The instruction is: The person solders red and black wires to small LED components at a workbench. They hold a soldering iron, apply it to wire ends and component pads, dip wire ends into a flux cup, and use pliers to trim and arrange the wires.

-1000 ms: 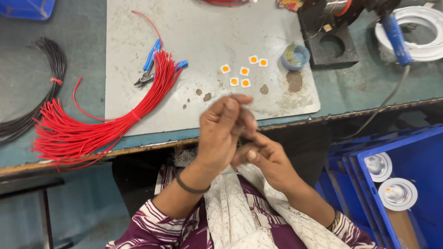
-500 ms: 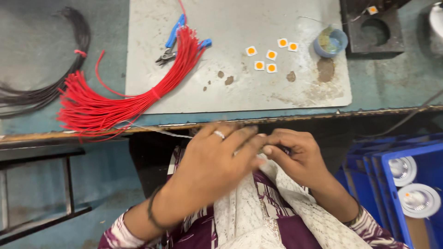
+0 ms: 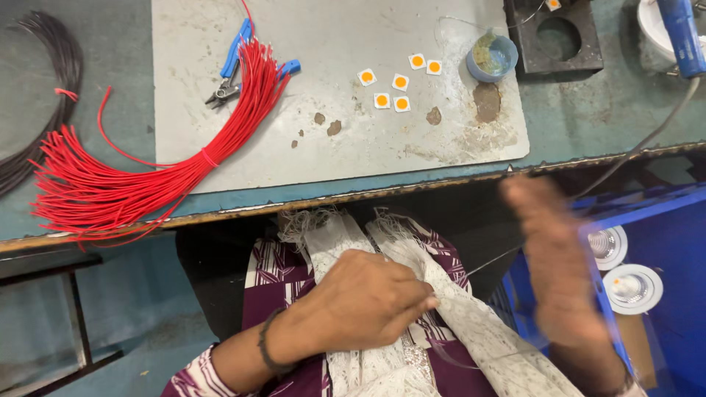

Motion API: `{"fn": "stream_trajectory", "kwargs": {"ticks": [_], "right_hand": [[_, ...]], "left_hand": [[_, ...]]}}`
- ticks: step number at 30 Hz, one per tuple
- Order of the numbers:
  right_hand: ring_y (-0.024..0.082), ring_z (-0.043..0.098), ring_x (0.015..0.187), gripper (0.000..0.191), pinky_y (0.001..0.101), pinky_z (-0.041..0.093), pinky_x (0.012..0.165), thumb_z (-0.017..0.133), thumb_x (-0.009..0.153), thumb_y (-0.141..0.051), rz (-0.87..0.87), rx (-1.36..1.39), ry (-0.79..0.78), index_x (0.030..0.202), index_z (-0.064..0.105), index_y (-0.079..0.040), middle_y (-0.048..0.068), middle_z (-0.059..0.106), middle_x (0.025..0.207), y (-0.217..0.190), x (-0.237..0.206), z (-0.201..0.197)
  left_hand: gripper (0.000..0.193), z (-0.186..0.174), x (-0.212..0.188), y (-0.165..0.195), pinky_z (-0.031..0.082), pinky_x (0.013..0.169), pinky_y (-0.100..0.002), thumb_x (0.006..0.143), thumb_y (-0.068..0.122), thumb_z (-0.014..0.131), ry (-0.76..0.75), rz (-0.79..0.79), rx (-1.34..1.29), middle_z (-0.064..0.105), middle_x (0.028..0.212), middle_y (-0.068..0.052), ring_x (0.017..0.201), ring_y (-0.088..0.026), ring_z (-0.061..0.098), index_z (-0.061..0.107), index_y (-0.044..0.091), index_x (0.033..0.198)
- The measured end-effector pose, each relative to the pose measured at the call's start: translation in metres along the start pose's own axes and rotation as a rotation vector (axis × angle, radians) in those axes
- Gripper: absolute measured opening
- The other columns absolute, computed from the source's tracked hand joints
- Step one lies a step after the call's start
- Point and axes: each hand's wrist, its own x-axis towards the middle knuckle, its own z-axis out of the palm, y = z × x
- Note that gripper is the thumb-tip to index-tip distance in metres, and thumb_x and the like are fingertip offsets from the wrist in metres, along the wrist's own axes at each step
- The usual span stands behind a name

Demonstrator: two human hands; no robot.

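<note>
A bundle of red wires (image 3: 140, 176) lies at the left on the tabletop (image 3: 573, 132). A thin wire (image 3: 489, 262) is pinched over the lap by the left hand (image 3: 364, 301). The blurred right hand's (image 3: 559, 272) grip cannot be told. The wire could probably slip if pulled hard.

Looks like a small electronics assembly workshop: red wire bundle (image 3: 140, 173), blue pliers (image 3: 234, 68), LED chips (image 3: 392, 87) on a scuffed table (image 3: 588, 117).
</note>
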Motion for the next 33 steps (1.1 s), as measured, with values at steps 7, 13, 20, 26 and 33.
{"fn": "stream_trajectory", "kwargs": {"ticks": [7, 13, 20, 26, 33], "right_hand": [[0.022, 0.052, 0.121, 0.078, 0.0400, 0.040, 0.099, 0.042, 0.086, -0.071, 0.622, 0.189, -0.475, 0.143, 0.031, -0.018, 0.007, 0.052, 0.139, 0.043, -0.072, -0.049], [0.025, 0.049, 0.135, 0.097, 0.0448, 0.038, 0.109, 0.034, 0.083, -0.086, 0.277, 1.046, 0.168, 0.156, 0.019, -0.024, 0.008, 0.048, 0.155, 0.006, -0.037, -0.022], [0.017, 0.071, 0.074, 0.118, 0.0332, 0.058, 0.074, 0.017, 0.078, -0.096, 0.316, -0.448, -0.326, 0.133, 0.066, -0.004, 0.011, 0.076, 0.085, 0.058, -0.047, -0.026], [0.014, 0.041, 0.057, 0.108, 0.0291, 0.035, 0.060, 0.035, 0.101, -0.091, 0.436, 1.118, -0.293, 0.120, 0.065, 0.011, 0.006, 0.064, 0.079, 0.048, -0.082, -0.067], [0.032, 0.048, 0.142, 0.087, 0.0421, 0.043, 0.116, 0.040, 0.097, -0.078, 0.033, 0.872, 0.273, 0.161, 0.029, -0.020, 0.018, 0.038, 0.161, 0.012, -0.025, -0.038]], "left_hand": [[0.032, 0.003, -0.010, -0.049, 0.048, 0.052, -0.042, 0.097, 0.025, 0.063, 0.071, -0.258, 0.134, 0.064, 0.061, -0.009, 0.055, -0.028, 0.064, 0.070, 0.007, 0.072], [0.030, 0.057, 0.012, -0.046, 0.049, 0.050, -0.043, 0.097, 0.025, 0.060, -0.201, -0.033, -0.020, 0.066, 0.065, -0.011, 0.055, -0.030, 0.064, 0.071, 0.006, 0.076], [0.029, 0.030, 0.017, -0.050, 0.052, 0.056, -0.041, 0.098, 0.027, 0.059, 0.002, -0.125, -0.109, 0.067, 0.065, -0.012, 0.055, -0.028, 0.066, 0.075, 0.008, 0.084], [0.027, 0.040, 0.002, -0.094, 0.051, 0.056, -0.041, 0.099, 0.029, 0.060, 0.115, -0.218, -0.048, 0.067, 0.063, -0.014, 0.055, -0.029, 0.065, 0.079, 0.009, 0.100], [0.029, 0.062, 0.009, -0.080, 0.050, 0.052, -0.035, 0.103, 0.026, 0.056, -0.047, -0.144, -0.252, 0.065, 0.064, -0.010, 0.052, -0.022, 0.062, 0.078, 0.007, 0.098]]}}
